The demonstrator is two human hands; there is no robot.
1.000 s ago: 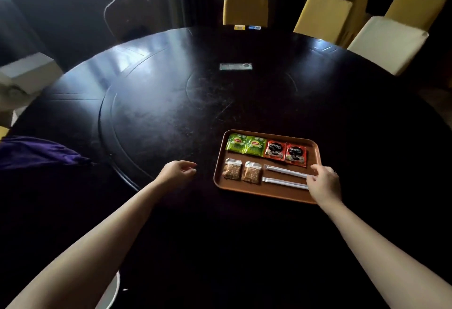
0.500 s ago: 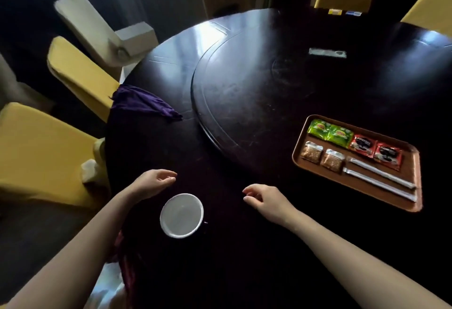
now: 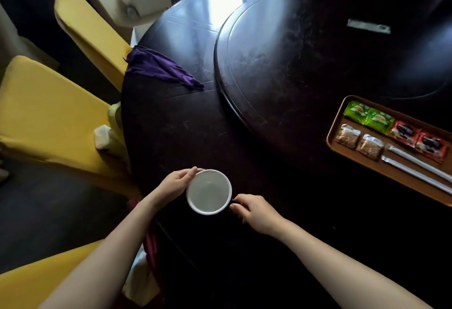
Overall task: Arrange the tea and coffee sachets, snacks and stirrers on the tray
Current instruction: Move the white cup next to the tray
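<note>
A brown tray [image 3: 335, 123] lies at the right edge of the head view. On it are two green tea sachets [image 3: 368, 118], two red coffee sachets [image 3: 419, 139], two clear snack packets [image 3: 358, 140] and two wrapped stirrers [image 3: 415, 167]. Near the table's front edge stands a dark cup with a white inside [image 3: 208, 192]. My left hand [image 3: 175, 183] is wrapped around the cup's left side. At the cup's right, my right hand [image 3: 254, 212] is closed on what looks like its dark handle.
A purple cloth [image 3: 161, 68] lies on the dark round table [image 3: 190, 125] beside the raised turntable [image 3: 293, 59]. Yellow chairs [image 3: 44, 113] crowd the table's left side. A small flat packet [image 3: 368, 26] lies far back on the turntable.
The view swung left from the tray to the cup. Both hands left the tray area and closed on the cup's two sides.
</note>
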